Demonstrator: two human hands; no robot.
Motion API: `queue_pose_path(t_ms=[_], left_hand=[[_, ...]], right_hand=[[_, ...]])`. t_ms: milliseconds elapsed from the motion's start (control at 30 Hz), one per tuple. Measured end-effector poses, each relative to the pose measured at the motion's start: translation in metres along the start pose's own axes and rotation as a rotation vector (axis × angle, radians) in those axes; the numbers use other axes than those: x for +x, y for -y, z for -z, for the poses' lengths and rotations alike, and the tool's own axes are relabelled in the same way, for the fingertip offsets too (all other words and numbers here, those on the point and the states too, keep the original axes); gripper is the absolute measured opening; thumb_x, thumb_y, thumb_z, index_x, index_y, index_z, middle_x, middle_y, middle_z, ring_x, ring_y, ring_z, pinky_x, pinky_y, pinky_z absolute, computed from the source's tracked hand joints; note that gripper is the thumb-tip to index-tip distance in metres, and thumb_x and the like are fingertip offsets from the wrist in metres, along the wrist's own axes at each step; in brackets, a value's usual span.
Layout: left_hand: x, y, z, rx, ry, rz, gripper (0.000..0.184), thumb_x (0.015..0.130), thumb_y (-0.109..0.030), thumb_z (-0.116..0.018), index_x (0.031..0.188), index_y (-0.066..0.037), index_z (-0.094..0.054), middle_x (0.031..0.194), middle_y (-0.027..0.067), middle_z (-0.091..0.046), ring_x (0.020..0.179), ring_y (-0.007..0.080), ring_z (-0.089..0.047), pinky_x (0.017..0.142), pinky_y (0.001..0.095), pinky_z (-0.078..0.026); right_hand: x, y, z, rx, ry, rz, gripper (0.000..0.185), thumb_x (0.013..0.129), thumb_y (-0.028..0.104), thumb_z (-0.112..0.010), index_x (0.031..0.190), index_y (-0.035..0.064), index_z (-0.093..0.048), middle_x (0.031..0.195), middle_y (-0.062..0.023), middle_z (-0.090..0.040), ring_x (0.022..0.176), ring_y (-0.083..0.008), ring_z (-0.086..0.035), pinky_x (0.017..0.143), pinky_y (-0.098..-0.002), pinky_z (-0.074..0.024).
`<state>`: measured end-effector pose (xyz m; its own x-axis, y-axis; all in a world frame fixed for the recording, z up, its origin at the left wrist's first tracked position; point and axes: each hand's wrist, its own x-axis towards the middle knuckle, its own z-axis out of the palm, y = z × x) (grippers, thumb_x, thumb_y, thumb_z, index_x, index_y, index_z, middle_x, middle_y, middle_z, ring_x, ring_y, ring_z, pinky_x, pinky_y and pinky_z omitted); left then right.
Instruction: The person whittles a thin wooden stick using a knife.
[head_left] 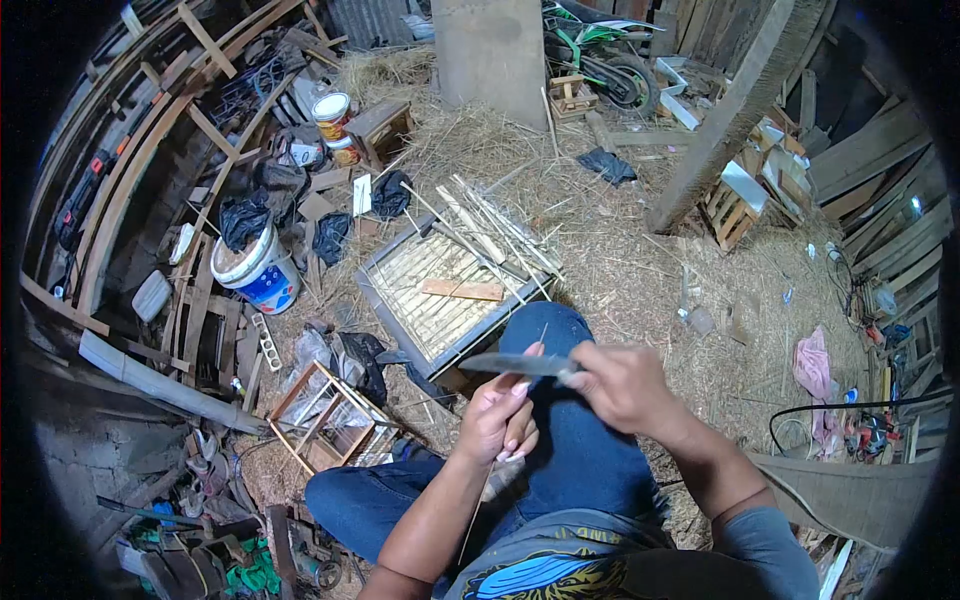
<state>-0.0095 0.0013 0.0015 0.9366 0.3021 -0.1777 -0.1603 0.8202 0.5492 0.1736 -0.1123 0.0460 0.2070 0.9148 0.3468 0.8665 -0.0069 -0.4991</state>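
My right hand (622, 385) is closed round the handle of a knife (510, 364), whose broad blade points left over my left hand. My left hand (497, 418) has its fingers curled just below the blade, pinching a thin strip (544, 333) that looks like bamboo. Its tip shows above the blade, and my fingers and the knife hide much of the rest. Both hands are above my bent knee. In front lies a low framed slatted panel (400, 290), bearing a short brown board (462, 289) and several long thin sticks (515, 232).
To the left stand a small wooden frame (318, 415) and a white bucket (268, 283) with a black bag on it. A slanting post (722, 120) rises at the right. Shavings and straw (640, 270) cover the floor, and a pink cloth (815, 365) lies far right.
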Motion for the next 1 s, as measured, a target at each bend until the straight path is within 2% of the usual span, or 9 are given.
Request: queue_pose_path(t_ms=[233,333,400,500,600,633,800,867,1000], left_hand=[[-0.006,0.002,0.0,-0.141,0.035,0.036,0.049,0.107,-0.016,-0.035,0.154,-0.009,-0.028,0.042,0.0009,-0.036,0.028,0.0095,-0.03,0.031,0.0261,-0.034],[-0.006,-0.002,-0.003,-0.069,0.038,0.005,0.044,0.106,-0.019,-0.041,0.149,-0.008,-0.041,0.042,-0.0001,-0.035,0.028,0.0087,-0.028,0.031,0.0258,-0.034],[-0.004,0.0,-0.001,-0.022,0.055,0.015,0.045,0.107,-0.017,-0.037,0.151,-0.005,-0.035,0.046,0.0023,-0.041,0.028,0.009,-0.031,0.031,0.0261,-0.036],[-0.001,-0.001,-0.01,0.02,0.015,0.066,0.043,0.107,-0.017,-0.039,0.148,-0.004,-0.04,0.05,0.0046,-0.047,0.028,0.0094,-0.032,0.031,0.0256,-0.037],[0.0,0.003,-0.014,0.104,-0.066,0.01,0.043,0.105,-0.018,-0.046,0.146,-0.003,-0.044,0.054,0.0062,-0.054,0.03,0.0094,-0.037,0.032,0.0237,-0.037],[0.001,0.004,-0.015,0.106,-0.066,0.009,0.043,0.105,-0.018,-0.046,0.146,-0.003,-0.044,0.054,0.0062,-0.054,0.03,0.0094,-0.037,0.032,0.0237,-0.037],[0.002,0.004,-0.021,0.378,-0.24,-0.076,0.042,0.104,-0.017,-0.051,0.143,-0.003,-0.048,0.052,0.0045,-0.053,0.031,0.0093,-0.04,0.034,0.0245,-0.039],[0.004,0.003,-0.02,0.324,-0.229,-0.094,0.042,0.104,-0.017,-0.05,0.144,-0.003,-0.047,0.051,0.0032,-0.051,0.031,0.0092,-0.039,0.034,0.0247,-0.038],[0.006,0.0,-0.012,0.103,-0.159,-0.075,0.044,0.104,-0.015,-0.047,0.147,-0.004,-0.043,0.048,-0.0001,-0.042,0.03,0.0089,-0.034,0.034,0.0252,-0.037]], right_hand=[[0.003,-0.017,-0.005,-0.071,-0.004,-0.143,0.027,0.096,0.039,-0.058,0.09,0.0126,-0.059,0.066,-0.0101,-0.063,0.058,-0.0333,-0.064,0.048,-0.0438,-0.0476],[0.008,-0.026,0.009,0.077,-0.041,-0.245,0.028,0.098,0.039,-0.057,0.095,0.0123,-0.061,0.067,-0.0133,-0.063,0.06,-0.0351,-0.065,0.05,-0.0436,-0.0481],[0.012,-0.021,0.003,0.231,-0.048,-0.261,0.025,0.098,0.035,-0.061,0.098,0.0095,-0.063,0.069,-0.0086,-0.065,0.061,-0.026,-0.067,0.055,-0.0371,-0.0485],[0.023,-0.008,-0.001,0.879,0.048,-0.439,0.018,0.094,0.021,-0.07,0.092,0.0041,-0.063,0.08,0.005,-0.06,0.075,-0.0031,-0.052,0.065,-0.0229,-0.0432],[0.03,-0.007,-0.006,0.981,0.044,-0.43,0.018,0.095,0.02,-0.068,0.087,0.0053,-0.061,0.077,0.0045,-0.059,0.071,-0.002,-0.051,0.063,-0.0218,-0.042],[0.034,-0.008,-0.011,0.969,-0.009,-0.416,0.021,0.095,0.021,-0.068,0.081,0.0074,-0.061,0.073,0.0089,-0.052,0.067,0.0002,-0.043,0.06,-0.02,-0.0347],[0.043,-0.01,-0.009,0.864,-0.008,-0.426,0.022,0.096,0.023,-0.067,0.083,0.0069,-0.06,0.07,0.009,-0.05,0.068,-0.0011,-0.044,0.059,-0.0219,-0.0357],[0.044,-0.002,-0.011,0.553,-0.211,-0.299,0.018,0.098,0.022,-0.062,0.089,0.0065,-0.061,0.064,0.003,-0.052,0.06,-0.0085,-0.052,0.055,-0.0274,-0.0397],[0.019,0.009,0.004,0.305,-0.024,-0.218,0.016,0.097,0.022,-0.06,0.094,0.0071,-0.062,0.064,-0.0076,-0.057,0.056,-0.0241,-0.061,0.053,-0.0352,-0.0448]])
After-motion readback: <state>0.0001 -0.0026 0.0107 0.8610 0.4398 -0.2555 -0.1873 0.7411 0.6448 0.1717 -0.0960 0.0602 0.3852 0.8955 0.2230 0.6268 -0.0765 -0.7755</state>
